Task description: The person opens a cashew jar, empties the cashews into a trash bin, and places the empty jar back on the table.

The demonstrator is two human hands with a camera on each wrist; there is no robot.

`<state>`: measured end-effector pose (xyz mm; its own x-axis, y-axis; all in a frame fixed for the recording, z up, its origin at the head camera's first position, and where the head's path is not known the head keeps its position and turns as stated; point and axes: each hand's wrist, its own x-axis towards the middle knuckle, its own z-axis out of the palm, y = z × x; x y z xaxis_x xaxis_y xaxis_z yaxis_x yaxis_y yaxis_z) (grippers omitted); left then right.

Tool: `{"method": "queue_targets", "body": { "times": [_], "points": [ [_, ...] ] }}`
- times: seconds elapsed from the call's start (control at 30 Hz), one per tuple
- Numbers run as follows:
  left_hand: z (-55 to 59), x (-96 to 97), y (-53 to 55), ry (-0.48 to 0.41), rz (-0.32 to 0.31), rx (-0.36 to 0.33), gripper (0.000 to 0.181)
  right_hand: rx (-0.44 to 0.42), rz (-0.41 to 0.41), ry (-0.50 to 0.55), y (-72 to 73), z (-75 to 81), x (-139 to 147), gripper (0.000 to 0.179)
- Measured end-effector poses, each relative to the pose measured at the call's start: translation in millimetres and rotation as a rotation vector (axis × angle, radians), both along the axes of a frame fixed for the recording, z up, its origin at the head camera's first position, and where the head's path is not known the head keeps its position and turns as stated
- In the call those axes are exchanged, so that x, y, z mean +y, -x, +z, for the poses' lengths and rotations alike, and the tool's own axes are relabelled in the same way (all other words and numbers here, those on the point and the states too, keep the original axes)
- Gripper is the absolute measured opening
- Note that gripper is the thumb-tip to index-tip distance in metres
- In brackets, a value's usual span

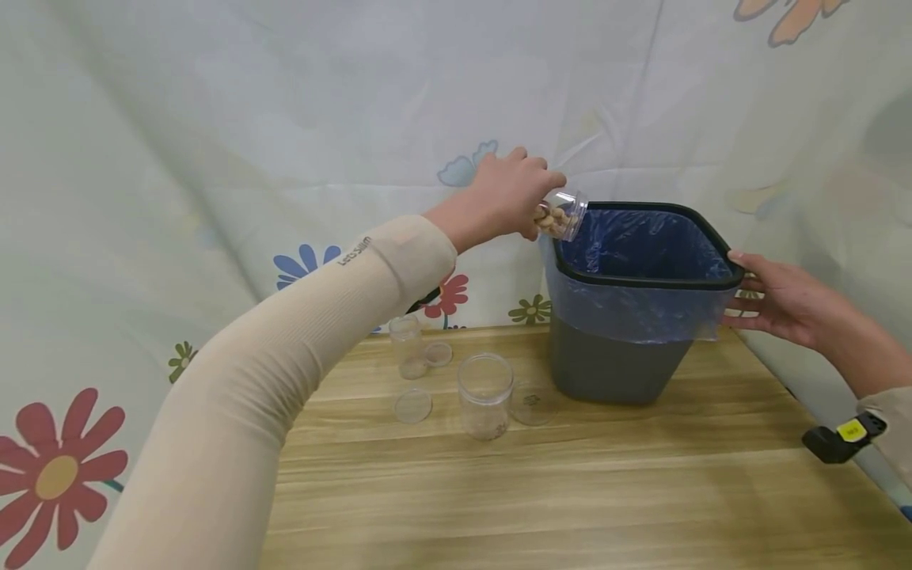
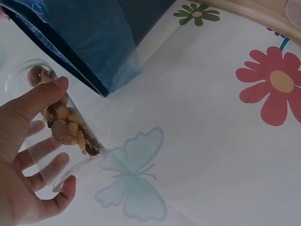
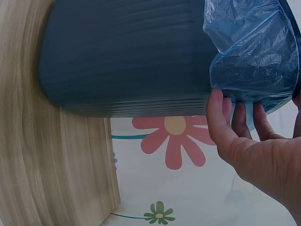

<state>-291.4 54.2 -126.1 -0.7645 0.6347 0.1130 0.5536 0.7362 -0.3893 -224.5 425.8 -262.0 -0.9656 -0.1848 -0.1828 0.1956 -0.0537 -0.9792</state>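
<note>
My left hand (image 1: pixel 507 194) grips a clear plastic jar (image 2: pixel 96 132) from above, thumb on one side and fingers curled round the other. The jar lies tilted on its side, its mouth at the left rim of a grey trash can (image 1: pixel 616 364). Nuts (image 2: pixel 66 125) of mixed sizes lie along the jar's lower wall. A blue bag (image 1: pixel 634 313) lines the can and folds down over its outside. At the can's right corner, my right hand (image 1: pixel 791 301) holds the black rim, thumb on top; its fingers (image 3: pixel 221 117) press the bag from outside.
A wide clear jar (image 1: pixel 484 400) without a lid stands on the wooden table (image 1: pixel 541 499). Behind it is a slimmer jar (image 1: pixel 407 352). Clear round lids (image 1: pixel 413 406) lie around them. A flowered cloth (image 1: pixel 342 103) hangs behind the table.
</note>
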Motion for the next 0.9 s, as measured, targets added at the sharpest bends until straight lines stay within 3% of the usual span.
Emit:
{"method": "queue_targets", "body": {
  "times": [0.43,0.9],
  "points": [
    [1.2,4.4,-3.9,0.027,-0.029,0.028,0.08,-0.001,-0.003,-0.037,1.4,-0.2,-1.5,0.02],
    [1.8,6.4,-5.5,0.045,-0.039,0.054,0.079,0.012,-0.001,-0.005,1.4,0.0,-2.4,0.022]
  ]
}}
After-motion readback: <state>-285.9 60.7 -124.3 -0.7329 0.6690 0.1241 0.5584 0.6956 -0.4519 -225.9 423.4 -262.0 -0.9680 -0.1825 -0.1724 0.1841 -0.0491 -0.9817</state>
